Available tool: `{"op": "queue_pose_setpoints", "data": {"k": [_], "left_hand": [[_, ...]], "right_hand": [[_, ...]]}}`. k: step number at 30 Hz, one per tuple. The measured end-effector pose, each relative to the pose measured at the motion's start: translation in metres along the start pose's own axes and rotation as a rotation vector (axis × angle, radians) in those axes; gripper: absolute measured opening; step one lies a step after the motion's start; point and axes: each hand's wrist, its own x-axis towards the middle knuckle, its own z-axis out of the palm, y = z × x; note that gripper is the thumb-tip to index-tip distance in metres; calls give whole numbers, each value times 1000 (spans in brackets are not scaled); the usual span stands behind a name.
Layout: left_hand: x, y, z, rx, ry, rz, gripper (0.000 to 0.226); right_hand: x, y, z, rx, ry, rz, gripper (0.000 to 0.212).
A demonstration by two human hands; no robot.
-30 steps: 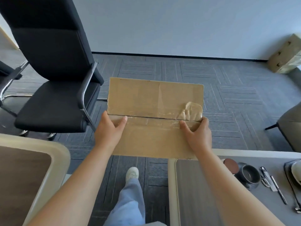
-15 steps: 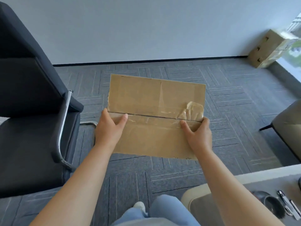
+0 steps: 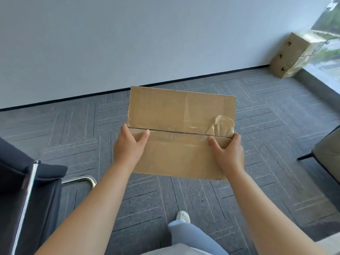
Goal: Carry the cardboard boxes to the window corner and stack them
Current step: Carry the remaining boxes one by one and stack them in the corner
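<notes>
Grey patterned carpet floor (image 3: 184, 199) runs open from the person's feet to the black skirting under the pale blue-grey wall (image 3: 128, 43). The way toward the far right corner is free. There a stack of three brown cardboard boxes (image 3: 292, 54) stands against the wall, just beside the bright window (image 3: 329, 43). A black office chair with chrome armrests (image 3: 27, 190) borders the path on the left, and a grey upholstered chair on dark legs (image 3: 327, 155) borders it on the right.

The flat brown cardboard box with crumpled clear tape (image 3: 180, 115) is held off the floor in front of the body. The left grip (image 3: 128, 146) and right grip (image 3: 228, 151) hold its two short ends, each thumb lying on top near the centre seam.

Compared with half a second ago, the corner stack sits lower and more central and more window shows. The black chair has slid further to the left edge. Only a pale sliver of the desk (image 3: 334, 245) remains at lower right. A white shoe (image 3: 183, 217) has stepped forward.
</notes>
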Motion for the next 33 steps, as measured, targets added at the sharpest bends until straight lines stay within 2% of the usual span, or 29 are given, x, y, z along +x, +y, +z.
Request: {"op": "queue_pose_setpoints", "data": {"k": [14, 27, 33], "left_hand": [[203, 120, 104, -13, -59, 63, 65], [451, 245, 209, -19, -247, 288, 57], [511, 298, 268, -36, -341, 327, 61]], "right_hand": [[229, -62, 12, -34, 81, 15, 70], [446, -121, 61, 51, 305, 167, 70], [518, -123, 52, 50, 372, 225, 71]]}}
